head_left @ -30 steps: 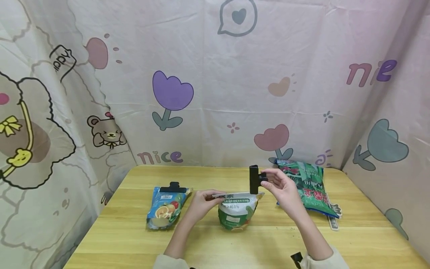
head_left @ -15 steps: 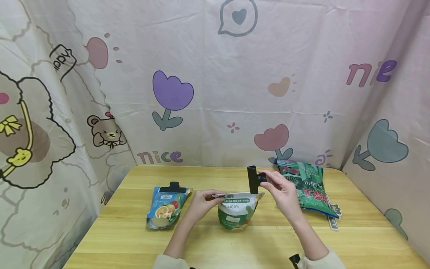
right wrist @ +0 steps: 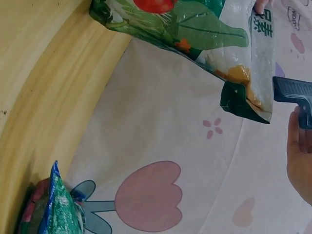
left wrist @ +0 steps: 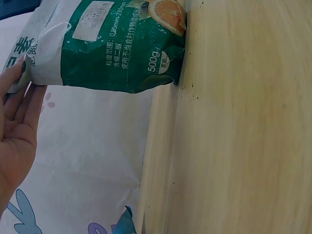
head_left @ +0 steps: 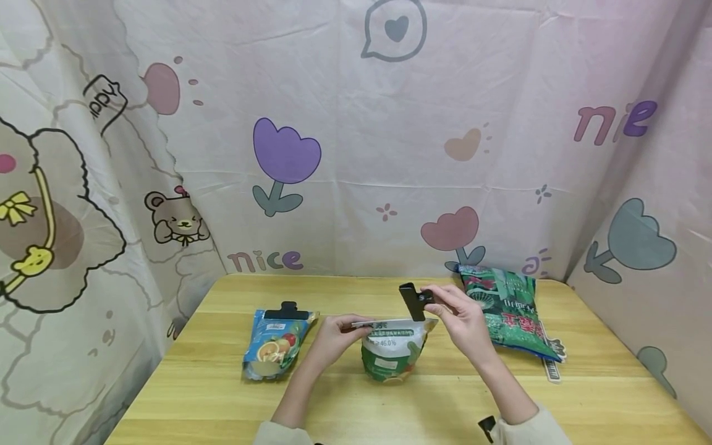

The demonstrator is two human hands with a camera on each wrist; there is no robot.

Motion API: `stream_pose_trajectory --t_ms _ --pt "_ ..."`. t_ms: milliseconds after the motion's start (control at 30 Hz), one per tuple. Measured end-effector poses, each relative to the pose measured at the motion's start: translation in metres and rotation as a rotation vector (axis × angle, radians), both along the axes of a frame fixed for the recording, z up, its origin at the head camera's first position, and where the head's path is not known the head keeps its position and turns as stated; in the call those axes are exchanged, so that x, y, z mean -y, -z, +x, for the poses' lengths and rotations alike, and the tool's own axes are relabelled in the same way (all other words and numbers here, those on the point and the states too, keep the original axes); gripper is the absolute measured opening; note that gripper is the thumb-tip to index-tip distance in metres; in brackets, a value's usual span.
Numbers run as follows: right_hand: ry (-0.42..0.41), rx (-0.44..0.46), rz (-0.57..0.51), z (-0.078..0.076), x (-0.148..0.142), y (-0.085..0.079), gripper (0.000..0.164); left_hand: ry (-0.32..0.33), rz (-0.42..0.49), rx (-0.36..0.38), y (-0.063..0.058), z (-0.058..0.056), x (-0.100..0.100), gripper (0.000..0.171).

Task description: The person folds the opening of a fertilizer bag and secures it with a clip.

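A green and white bag (head_left: 389, 352) stands upright on the table, its top edge folded flat. My left hand (head_left: 337, 337) pinches the left end of that top edge between thumb and fingers; the left wrist view shows the same grip on the bag (left wrist: 122, 53). In my right hand (head_left: 461, 318) is a black bulldog clip (head_left: 413, 301), held by its handles and tilted over the right part of the bag's top. In the right wrist view the clip (right wrist: 292, 90) is right at the bag's top edge; whether they touch I cannot tell.
A blue bag (head_left: 274, 346) with a black clip (head_left: 287, 310) on its top stands at left. A green bag (head_left: 512, 312) lies at the back right, over a partly hidden flat printed piece (head_left: 552, 369). Another black clip (head_left: 487, 426) shows beside the right sleeve. Printed cloth (head_left: 356, 148) hangs behind the table.
My right hand has moved left and slightly down with the clip, which has tilted more over the bag's top edge. The left hand and the bag have stayed in place.
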State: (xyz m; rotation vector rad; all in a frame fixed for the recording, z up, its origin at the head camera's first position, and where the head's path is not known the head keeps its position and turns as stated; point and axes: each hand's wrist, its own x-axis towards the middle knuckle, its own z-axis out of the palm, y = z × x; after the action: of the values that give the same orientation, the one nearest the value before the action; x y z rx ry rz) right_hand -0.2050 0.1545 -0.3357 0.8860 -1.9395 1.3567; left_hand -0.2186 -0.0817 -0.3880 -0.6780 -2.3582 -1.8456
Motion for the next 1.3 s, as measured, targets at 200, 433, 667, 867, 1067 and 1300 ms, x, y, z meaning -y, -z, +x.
stream_pose_trajectory --t_ms 200,433,667,867,1067,1300 --pt "0.013 -0.03 0.066 -0.002 0.002 -0.003 0.029 -0.02 -0.016 -0.012 -0.001 0.001 0.0 0.016" --pt "-0.07 -0.117 0.208 -0.023 -0.003 0.014 0.038 -0.022 -0.011 -0.019 0.001 0.001 0.001 0.016" --pt "-0.076 -0.205 0.427 -0.027 -0.001 0.009 0.035 -0.018 -0.011 -0.009 0.022 -0.014 0.002 0.018" --pt "0.0 -0.281 0.635 -0.021 0.009 -0.005 0.03 -0.012 0.009 -0.029 0.029 -0.02 0.002 0.022" --pt "0.096 -0.361 0.748 -0.017 0.018 -0.008 0.026 -0.018 0.011 -0.015 0.029 -0.021 0.002 0.021" --pt "0.164 -0.389 0.836 -0.013 0.025 -0.009 0.023 -0.009 0.005 -0.017 0.015 -0.011 0.001 0.015"
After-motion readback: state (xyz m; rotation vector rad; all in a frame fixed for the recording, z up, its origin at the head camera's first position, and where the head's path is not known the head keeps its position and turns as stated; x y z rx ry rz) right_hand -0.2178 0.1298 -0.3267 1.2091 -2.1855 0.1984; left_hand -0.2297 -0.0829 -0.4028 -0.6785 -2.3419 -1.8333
